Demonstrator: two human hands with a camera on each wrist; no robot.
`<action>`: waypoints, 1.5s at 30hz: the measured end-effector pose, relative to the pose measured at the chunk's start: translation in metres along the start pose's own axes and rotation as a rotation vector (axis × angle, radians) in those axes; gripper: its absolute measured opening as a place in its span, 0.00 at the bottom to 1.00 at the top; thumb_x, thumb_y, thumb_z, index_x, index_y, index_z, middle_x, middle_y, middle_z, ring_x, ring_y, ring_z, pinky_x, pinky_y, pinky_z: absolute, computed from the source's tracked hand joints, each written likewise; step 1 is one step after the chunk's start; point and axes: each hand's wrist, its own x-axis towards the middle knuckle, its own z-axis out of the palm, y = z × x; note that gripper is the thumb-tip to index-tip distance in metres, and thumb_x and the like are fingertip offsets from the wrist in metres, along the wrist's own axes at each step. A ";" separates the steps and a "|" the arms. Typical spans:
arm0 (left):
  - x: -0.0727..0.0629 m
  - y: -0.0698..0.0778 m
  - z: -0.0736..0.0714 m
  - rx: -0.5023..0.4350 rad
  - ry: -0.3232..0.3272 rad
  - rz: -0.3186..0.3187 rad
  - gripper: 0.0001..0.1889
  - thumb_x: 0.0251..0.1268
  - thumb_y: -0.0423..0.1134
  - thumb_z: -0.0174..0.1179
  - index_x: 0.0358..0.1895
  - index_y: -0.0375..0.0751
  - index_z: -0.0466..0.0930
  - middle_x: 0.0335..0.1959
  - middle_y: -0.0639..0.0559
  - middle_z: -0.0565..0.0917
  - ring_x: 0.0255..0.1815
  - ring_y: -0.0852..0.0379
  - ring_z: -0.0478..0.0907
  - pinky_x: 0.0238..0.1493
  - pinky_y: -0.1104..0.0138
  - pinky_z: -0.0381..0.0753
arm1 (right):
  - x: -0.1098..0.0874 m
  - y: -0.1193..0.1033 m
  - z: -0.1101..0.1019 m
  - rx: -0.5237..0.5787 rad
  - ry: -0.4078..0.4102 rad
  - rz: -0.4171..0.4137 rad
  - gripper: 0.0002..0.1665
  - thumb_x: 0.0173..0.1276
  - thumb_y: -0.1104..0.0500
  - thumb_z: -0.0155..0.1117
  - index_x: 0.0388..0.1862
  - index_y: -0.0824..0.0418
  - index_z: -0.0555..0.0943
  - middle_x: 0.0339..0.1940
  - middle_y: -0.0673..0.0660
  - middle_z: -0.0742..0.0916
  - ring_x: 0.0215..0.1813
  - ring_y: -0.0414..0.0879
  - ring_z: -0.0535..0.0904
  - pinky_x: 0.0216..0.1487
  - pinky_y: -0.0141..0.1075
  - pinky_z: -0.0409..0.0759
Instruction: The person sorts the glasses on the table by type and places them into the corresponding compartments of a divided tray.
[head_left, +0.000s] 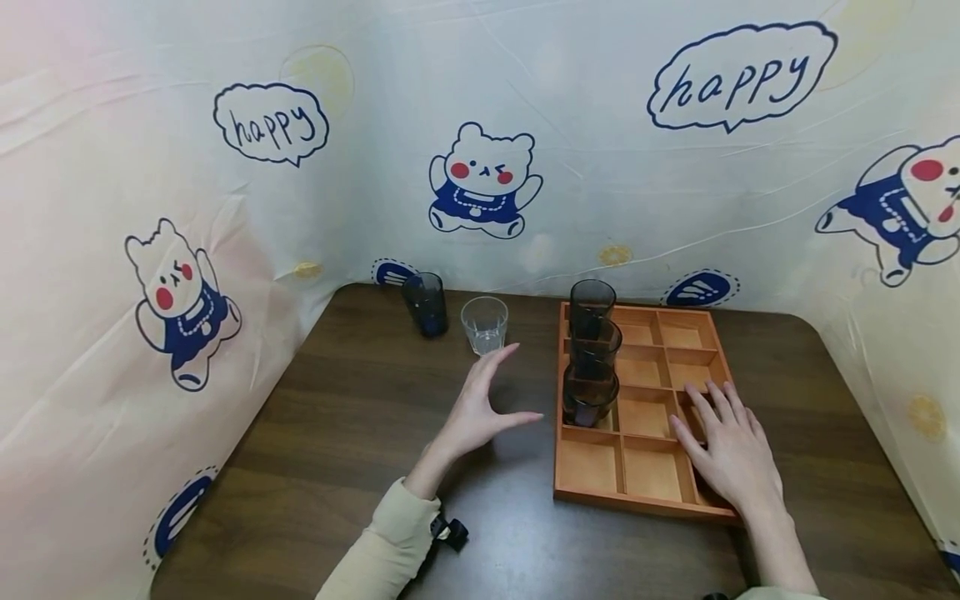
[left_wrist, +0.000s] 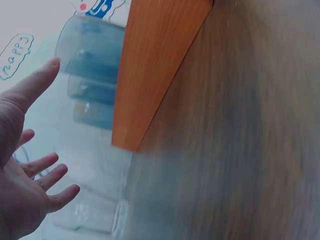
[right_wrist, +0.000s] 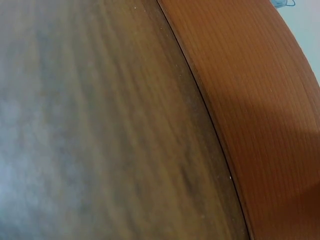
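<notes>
My left hand is held over the table with thumb and fingers spread wide apart, nothing between them. Its fingertips overlap the base of a clear glass in the head view. To its right is a wooden tray divided into compartments. Three dark glasses stand one behind another in the tray's left column; the left wrist view shows these dark glasses beyond the tray's side. My right hand lies over the tray's right side, fingers extended and holding nothing. The right wrist view shows only the tray wall and tabletop.
Another dark glass stands at the back left of the brown wooden table, left of the clear glass. A white printed sheet hangs behind the table and along its sides.
</notes>
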 end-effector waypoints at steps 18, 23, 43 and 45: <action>-0.010 -0.016 -0.042 0.061 0.268 0.024 0.57 0.52 0.39 0.88 0.85 0.46 0.64 0.82 0.42 0.73 0.83 0.41 0.68 0.84 0.40 0.67 | -0.001 0.002 0.000 -0.001 0.005 -0.006 0.40 0.85 0.37 0.58 0.83 0.61 0.70 0.85 0.75 0.69 0.88 0.74 0.57 0.77 0.78 0.59; -0.008 -0.025 -0.050 0.072 0.377 0.016 0.52 0.55 0.37 0.86 0.84 0.42 0.66 0.79 0.40 0.75 0.82 0.41 0.70 0.83 0.43 0.67 | -0.001 0.003 0.001 0.000 0.003 -0.006 0.40 0.85 0.37 0.58 0.83 0.61 0.70 0.85 0.75 0.69 0.88 0.74 0.57 0.77 0.78 0.60; 0.010 -0.072 -0.084 -0.041 0.604 -0.206 0.48 0.63 0.36 0.81 0.82 0.36 0.63 0.74 0.31 0.74 0.78 0.32 0.71 0.79 0.37 0.70 | -0.001 0.001 -0.001 0.000 -0.010 0.001 0.41 0.86 0.36 0.56 0.84 0.61 0.69 0.85 0.75 0.68 0.88 0.74 0.56 0.78 0.78 0.59; 0.012 -0.077 -0.084 -0.062 0.604 -0.239 0.47 0.64 0.36 0.80 0.83 0.37 0.62 0.74 0.30 0.73 0.78 0.32 0.71 0.78 0.35 0.71 | -0.001 0.001 0.000 0.001 -0.014 0.001 0.41 0.86 0.36 0.56 0.84 0.61 0.69 0.86 0.75 0.68 0.88 0.74 0.56 0.78 0.78 0.59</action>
